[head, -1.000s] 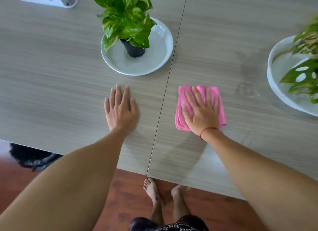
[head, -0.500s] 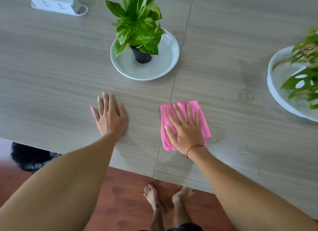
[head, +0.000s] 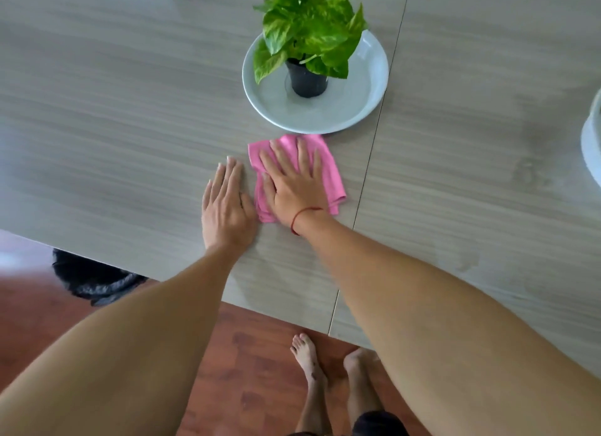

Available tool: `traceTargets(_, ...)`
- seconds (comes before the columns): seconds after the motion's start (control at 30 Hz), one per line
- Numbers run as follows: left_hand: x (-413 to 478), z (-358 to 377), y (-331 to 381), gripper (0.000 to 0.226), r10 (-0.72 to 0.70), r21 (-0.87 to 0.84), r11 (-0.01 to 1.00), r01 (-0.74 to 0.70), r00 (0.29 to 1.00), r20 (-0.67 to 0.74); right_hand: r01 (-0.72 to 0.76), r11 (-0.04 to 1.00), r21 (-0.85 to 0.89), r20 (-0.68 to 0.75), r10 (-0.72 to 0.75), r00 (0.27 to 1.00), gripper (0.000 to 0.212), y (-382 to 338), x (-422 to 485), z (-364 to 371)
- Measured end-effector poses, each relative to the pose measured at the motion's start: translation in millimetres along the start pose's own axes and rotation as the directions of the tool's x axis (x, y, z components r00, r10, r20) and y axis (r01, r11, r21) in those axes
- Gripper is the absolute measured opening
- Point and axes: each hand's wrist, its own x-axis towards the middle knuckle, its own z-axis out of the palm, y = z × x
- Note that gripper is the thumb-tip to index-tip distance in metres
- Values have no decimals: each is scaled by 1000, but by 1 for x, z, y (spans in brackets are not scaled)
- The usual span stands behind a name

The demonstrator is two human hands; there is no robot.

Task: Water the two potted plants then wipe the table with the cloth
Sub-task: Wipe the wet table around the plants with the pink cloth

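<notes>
Head view: pressing flat on the pink cloth [head: 327, 172] with the right hand [head: 294, 188], fingers splayed and released, not gripping, a red string [head: 300, 216] circling the wrist. Lying folded on the grey table [head: 113, 127], just left of the table seam [head: 374, 149], far edge nearly touching the white plate [head: 367, 88]. Standing on that plate, a potted plant [head: 309, 29] in a black pot [head: 307, 81]. Resting palm-down just beside the cloth, the left hand [head: 226, 209], fingers straight and together, holding nothing. Showing at the right edge, a sliver of a second plate [head: 592, 143]. Standing barefoot on the red-brown floor [head: 253, 364] below.
</notes>
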Motion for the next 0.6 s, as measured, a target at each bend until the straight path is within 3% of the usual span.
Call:
traceTargets(0.13,4,4,-2,53,-23,45,999,24,999,-38,-8,1000,-1,18,8,1000,50,-18,23,5)
traceTargets(0.33,10,2,-2,57,-47,-26,999,46,998,-38,-46,999,18,-10,46,999,54,-22,34,5)
traceTargets(0.5,9,5,1,53,-69,40,997,70,997,-19,-38,997,72,-70,43,997,53,-6,-6,5)
traceTargets(0.6,8,10,17,52,-167,57,984,169,985,-33,-76,996,49,-39,78,996,52,14,-39,3)
